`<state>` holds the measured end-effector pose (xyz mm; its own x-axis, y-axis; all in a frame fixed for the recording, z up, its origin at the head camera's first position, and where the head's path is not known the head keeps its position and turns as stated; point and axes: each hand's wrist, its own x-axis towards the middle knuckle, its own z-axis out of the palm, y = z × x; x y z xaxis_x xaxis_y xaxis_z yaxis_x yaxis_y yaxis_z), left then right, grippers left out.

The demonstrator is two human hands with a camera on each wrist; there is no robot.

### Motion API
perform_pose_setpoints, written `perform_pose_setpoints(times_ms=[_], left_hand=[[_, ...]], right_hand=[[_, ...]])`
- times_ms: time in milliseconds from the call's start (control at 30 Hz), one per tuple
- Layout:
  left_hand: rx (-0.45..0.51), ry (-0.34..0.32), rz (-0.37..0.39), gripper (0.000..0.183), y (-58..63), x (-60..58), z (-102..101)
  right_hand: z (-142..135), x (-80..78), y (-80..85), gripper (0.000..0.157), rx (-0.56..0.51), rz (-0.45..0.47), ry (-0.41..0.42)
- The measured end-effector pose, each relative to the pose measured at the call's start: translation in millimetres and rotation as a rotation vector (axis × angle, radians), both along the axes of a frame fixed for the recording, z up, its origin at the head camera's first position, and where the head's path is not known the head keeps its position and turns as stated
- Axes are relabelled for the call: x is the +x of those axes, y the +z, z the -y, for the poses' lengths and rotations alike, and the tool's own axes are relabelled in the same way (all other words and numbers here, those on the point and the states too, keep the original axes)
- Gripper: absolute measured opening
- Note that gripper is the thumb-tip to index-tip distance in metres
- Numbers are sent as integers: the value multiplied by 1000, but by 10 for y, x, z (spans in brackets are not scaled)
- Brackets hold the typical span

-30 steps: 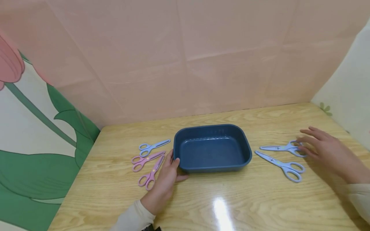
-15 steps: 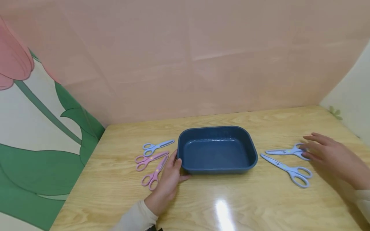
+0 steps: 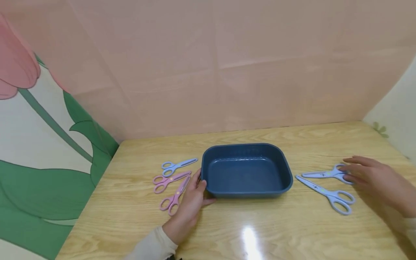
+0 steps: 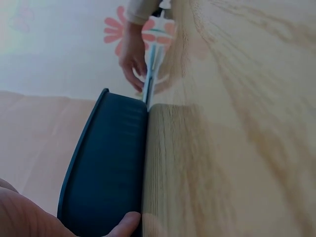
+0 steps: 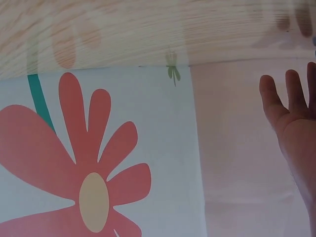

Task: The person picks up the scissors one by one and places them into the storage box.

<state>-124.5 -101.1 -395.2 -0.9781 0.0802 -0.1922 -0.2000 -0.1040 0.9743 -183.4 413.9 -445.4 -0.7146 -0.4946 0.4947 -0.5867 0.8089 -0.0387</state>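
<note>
A dark blue rectangular tray (image 3: 247, 196) stands on the table with nothing in it. My left hand (image 3: 190, 202) grips its near left corner, thumb at the rim and fingers along the outside wall. In the left wrist view, fingers (image 4: 127, 224) press the tray's side (image 4: 108, 158). On the right lie two pairs of light blue scissors, a far pair (image 3: 320, 174) and a near pair (image 3: 328, 193). Over the far pair's handles hovers my right hand (image 3: 378, 180), fingers loosely extended; whether they touch is hard to tell. In the right wrist view the right hand (image 5: 301, 123) shows spread fingers.
Left of the tray lie small blue scissors (image 3: 175, 166) and two pink pairs, one upper (image 3: 170, 179) and one lower (image 3: 176, 196). A pink-covered wall (image 3: 214, 72) bounds the wooden table (image 3: 276, 231) behind, with a flower-printed panel (image 3: 48, 144) at left.
My right hand has lowered slightly toward the far blue scissors' handles. The left hand keeps its hold on the tray. The whole head view has shifted a little.
</note>
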Motion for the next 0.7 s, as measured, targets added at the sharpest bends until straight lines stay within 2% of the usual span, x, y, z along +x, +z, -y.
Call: perform_pose_setpoints(times_ms=[133,400,600,700], left_hand=[[4,1,8,52,3,3,-4],[8,1,3,55,-15,-12,20],[-1,-8,-8,55,-24,-21,16],[-7,-12,-10,55,-25,-13,17]], right_hand=[[-8,-27,-23,38,-14,54,-53],[-6,-77,-56,40,-74,8,-39],[-5,-12,5,42,-18,-20,-50],[29,-1,65,48,26,0,-71]])
